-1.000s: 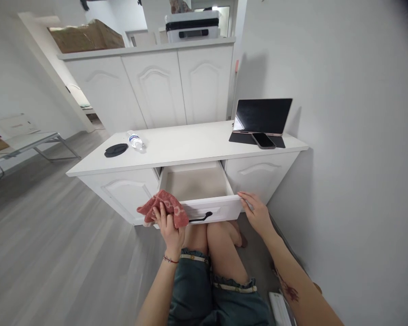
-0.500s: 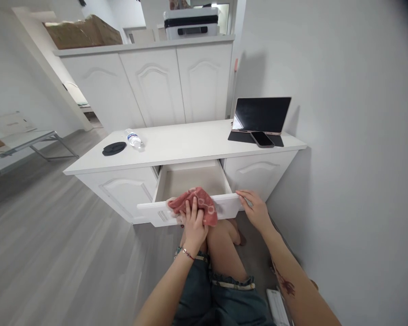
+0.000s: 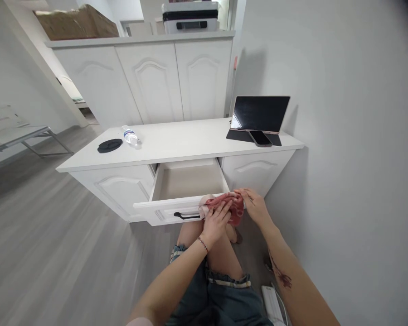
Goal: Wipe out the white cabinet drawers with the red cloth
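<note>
A white drawer (image 3: pixel 161 213) is pulled out of the middle of a white cabinet, its inside showing a plain beige bottom. My left hand (image 3: pixel 216 222) presses a red patterned cloth (image 3: pixel 237 214) against the right part of the drawer front, fingers laid over the fabric. To the left of the cloth the black handle (image 3: pixel 187 216) shows, its right end covered. At the right end of the drawer front, my right hand (image 3: pixel 256 208) grips the edge with bent fingers, close against the cloth; its thumb is partly hidden.
On the cabinet top (image 3: pixel 180 140) stand a tablet (image 3: pixel 260 113) with a phone (image 3: pixel 260 138) before it. A plastic bottle (image 3: pixel 131 137) and a black flat item (image 3: pixel 109 145) lie at the left. A wall (image 3: pixel 353 158) rises on the right; a white power strip (image 3: pixel 272 303) lies on the floor.
My left hand has slid the cloth right along the drawer front, up to my right hand. The black handle, covered before, now shows. My right hand stays at the drawer's right edge.
</note>
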Demonstrator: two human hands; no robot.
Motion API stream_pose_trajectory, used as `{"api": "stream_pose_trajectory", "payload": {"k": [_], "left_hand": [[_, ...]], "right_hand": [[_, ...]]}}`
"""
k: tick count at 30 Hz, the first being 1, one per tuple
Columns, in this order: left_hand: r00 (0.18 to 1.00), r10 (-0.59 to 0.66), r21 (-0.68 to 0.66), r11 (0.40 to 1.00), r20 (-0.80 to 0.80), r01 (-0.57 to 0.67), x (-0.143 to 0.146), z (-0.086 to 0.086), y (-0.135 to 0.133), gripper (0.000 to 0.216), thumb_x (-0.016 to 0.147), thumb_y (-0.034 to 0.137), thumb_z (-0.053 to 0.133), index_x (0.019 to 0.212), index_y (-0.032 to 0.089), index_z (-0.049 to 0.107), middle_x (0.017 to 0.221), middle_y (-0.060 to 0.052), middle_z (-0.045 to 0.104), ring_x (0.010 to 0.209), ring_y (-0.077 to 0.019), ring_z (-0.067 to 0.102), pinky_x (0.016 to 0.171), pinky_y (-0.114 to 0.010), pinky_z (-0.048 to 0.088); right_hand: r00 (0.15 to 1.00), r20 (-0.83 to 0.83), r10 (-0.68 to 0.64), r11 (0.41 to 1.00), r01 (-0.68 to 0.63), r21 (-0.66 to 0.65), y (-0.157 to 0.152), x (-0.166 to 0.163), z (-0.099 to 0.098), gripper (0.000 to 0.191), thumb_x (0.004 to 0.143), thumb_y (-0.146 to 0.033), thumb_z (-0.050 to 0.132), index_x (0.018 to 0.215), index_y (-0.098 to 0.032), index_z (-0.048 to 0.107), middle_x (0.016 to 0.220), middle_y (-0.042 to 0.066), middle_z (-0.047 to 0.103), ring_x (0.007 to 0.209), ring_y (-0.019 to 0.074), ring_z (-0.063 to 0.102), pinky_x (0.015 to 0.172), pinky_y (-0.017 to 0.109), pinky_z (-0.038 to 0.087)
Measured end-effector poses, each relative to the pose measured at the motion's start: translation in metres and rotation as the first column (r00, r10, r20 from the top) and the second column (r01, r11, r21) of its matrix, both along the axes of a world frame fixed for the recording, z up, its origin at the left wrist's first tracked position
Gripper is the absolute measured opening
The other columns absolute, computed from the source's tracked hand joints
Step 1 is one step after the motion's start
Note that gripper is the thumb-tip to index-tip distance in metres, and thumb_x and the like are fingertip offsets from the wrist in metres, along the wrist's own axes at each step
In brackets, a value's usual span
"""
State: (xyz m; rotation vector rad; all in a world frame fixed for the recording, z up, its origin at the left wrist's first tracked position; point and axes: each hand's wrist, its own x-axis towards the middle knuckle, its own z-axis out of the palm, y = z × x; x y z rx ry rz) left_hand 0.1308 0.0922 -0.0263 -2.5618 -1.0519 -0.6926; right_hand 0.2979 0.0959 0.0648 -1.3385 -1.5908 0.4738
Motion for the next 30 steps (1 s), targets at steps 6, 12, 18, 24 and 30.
{"api": "stream_pose_trajectory", "payload": {"k": [6,12,18,24,30], "left_hand": [[0.962,-0.185,-0.073,0.982,-0.202,0.174,-0.01,-0.008,0.007,0.033,0.092,0.017,0.037,0.116,0.019,0.059,0.148,-0.001,0.034,0.134,-0.0159,0.033,0.098,-0.033,0.04],[0.951,-0.208,-0.209,0.965,-0.229,0.161,-0.026,-0.007,0.002,0.045,0.091,0.014,0.035,0.134,0.022,0.045,0.149,-0.001,0.031,0.131,-0.0148,0.038,0.096,-0.031,0.043],[0.943,-0.204,-0.219,0.964,-0.264,0.148,-0.046,-0.01,-0.003,0.057,0.088,0.006,0.032,0.143,0.021,0.03,0.147,-0.005,0.037,0.129,-0.0159,0.041,0.089,-0.029,0.047],[0.944,-0.032,-0.273,0.96,-0.327,-0.062,-0.071,-0.02,-0.01,0.051,0.087,0.007,0.038,0.136,0.022,0.043,0.126,-0.015,0.059,0.091,-0.022,0.065,0.064,-0.032,0.052],[0.938,0.078,-0.208,0.966,-0.339,-0.155,-0.099,-0.014,-0.015,0.046,0.088,0.013,0.043,0.133,0.019,0.042,0.106,-0.017,0.065,0.087,-0.028,0.065,0.066,-0.043,0.05]], "right_hand": [[1.0,-0.004,-0.03,0.999,0.03,-0.024,-0.001,0.001,0.0,0.043,0.092,-0.048,0.036,0.094,-0.023,0.07,0.098,0.006,0.067,0.096,0.0205,0.06,0.088,0.036,0.045],[1.0,-0.007,-0.025,1.0,0.025,-0.018,-0.002,0.0,0.001,0.042,0.092,-0.047,0.035,0.094,-0.023,0.07,0.098,0.005,0.068,0.096,0.0208,0.06,0.088,0.036,0.045],[1.0,-0.01,-0.028,1.0,0.028,-0.013,-0.002,-0.001,0.001,0.042,0.092,-0.047,0.036,0.092,-0.023,0.07,0.097,0.006,0.068,0.095,0.0208,0.06,0.087,0.036,0.045],[1.0,-0.014,-0.021,1.0,0.021,-0.01,-0.002,-0.001,0.0,0.04,0.092,-0.046,0.037,0.093,-0.023,0.07,0.097,0.005,0.068,0.096,0.0207,0.06,0.087,0.036,0.045],[0.999,-0.011,-0.031,0.999,0.031,-0.01,-0.002,-0.002,0.001,0.039,0.092,-0.045,0.038,0.093,-0.023,0.07,0.098,0.005,0.068,0.096,0.0203,0.061,0.087,0.035,0.045]]}}
